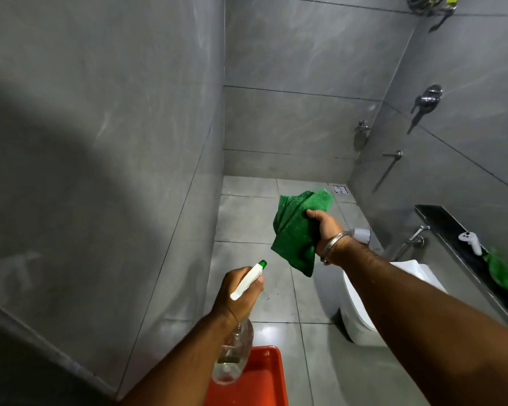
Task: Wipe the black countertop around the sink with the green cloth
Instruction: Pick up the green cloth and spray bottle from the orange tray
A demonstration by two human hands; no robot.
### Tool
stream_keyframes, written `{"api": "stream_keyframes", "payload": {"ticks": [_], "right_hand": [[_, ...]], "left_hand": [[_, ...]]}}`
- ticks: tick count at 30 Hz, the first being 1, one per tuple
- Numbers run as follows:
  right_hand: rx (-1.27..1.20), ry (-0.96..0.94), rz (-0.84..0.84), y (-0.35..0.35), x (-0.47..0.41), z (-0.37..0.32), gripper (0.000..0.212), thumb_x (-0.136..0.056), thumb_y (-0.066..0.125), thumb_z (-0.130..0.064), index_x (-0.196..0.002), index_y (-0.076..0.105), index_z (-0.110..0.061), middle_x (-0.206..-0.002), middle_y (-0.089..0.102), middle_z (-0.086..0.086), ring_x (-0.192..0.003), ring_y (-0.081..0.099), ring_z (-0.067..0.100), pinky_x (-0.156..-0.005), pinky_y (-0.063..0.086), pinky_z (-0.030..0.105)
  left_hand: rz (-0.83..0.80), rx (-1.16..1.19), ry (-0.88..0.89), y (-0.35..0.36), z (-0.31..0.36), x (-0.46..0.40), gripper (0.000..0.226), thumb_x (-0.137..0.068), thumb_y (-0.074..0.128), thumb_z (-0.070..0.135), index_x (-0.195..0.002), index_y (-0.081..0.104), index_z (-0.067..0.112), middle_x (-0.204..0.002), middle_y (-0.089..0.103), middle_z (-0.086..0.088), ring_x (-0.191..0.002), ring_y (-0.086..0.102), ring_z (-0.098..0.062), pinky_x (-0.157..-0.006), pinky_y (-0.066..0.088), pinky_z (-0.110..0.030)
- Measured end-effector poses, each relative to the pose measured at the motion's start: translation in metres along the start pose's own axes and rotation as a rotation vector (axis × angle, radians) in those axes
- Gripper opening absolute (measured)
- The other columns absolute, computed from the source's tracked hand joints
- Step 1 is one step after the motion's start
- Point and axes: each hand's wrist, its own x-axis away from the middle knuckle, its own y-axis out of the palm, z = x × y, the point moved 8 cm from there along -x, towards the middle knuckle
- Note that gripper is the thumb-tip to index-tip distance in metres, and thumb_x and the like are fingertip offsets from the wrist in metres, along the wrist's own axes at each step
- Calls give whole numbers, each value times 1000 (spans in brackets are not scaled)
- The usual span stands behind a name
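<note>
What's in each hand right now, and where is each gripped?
The right hand pinches the green cloth at one edge, so it hangs. The left hand grips the spray bottle around its neck, below the white head.

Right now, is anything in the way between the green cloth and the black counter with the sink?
I can't say: no sink or countertop shows in this view. The right hand holds the green cloth up in open air, touching nothing else. The left hand holds a spray bottle, apart from the cloth.
</note>
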Motion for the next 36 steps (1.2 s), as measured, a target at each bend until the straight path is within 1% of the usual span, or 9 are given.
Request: {"api": "stream_keyframes", "payload": {"ticks": [5,10,15,19,22,26,31,33,36], "right_hand": [[13,38,-26,2,-3,19,28,-80,62,-25,-102,67,-9,-94,75,14,-95,67,34,-73,50,39],[17,102,-61,-1,0,54,21,-83,58,-21,-96,68,-8,-84,77,11,-90,68,31,-71,50,38],[16,190,-44,-14,9,104,26,-83,58,-19,-104,68,-7,-95,75,14,-98,65,34,-81,49,42],[7,273,-38,-27,21,144,33,-86,53,-18,-114,64,-5,-107,69,17,-103,63,35,-85,49,43],[5,335,-38,-37,30,169,38,-88,49,-16,-122,59,-2,-117,64,21,-111,59,37,-96,46,47],[37,431,-61,-48,42,196,34,-91,46,-17,-119,58,-2,-110,65,20,-102,60,36,-91,46,47],[102,501,-130,-67,56,222,35,-90,46,-17,-120,57,-1,-113,63,24,-106,58,41,-94,45,51],[184,553,-198,-75,66,239,37,-87,48,-16,-119,58,-1,-119,61,26,-112,56,43,-95,46,51],[359,660,-379,-75,95,278,37,-84,44,-6,-117,54,5,-120,56,28,-112,53,44,-105,39,54]], "left_hand": [[120,-45,-18,-6,-27,16,17,-88,66,29,-71,65,31,-63,67,3,-57,66,-15,-48,52,-21],[115,26,-33,-11,-52,40,19,-86,64,30,-94,64,47,-86,72,18,-81,68,-1,-70,55,-16],[158,108,-97,-13,-89,65,28,-91,63,23,-115,58,36,-105,68,12,-94,65,0,-77,49,-10],[228,153,-134,-7,-117,80,51,-85,61,33,-130,53,10,-120,62,-4,-108,61,-12,-87,47,-12],[265,185,-173,-3,-139,97,61,-80,62,47,-131,50,17,-122,60,-10,-109,61,-22,-90,51,-24],[255,177,-256,3,-159,116,82,-75,61,71,-137,44,19,-129,57,-12,-116,59,-29,-94,53,-44],[93,19,-432,-7,-170,136,99,-70,76,53,-148,27,17,-142,41,1,-119,50,-14,-95,46,-31],[130,-44,-573,-22,-185,165,91,-67,83,48,-138,39,13,-127,53,0,-108,59,-14,-87,49,-30],[130,-113,-827,-41,-208,224,49,-77,84,24,-115,61,4,-110,68,-14,-105,67,-32,-86,53,-35]]}}
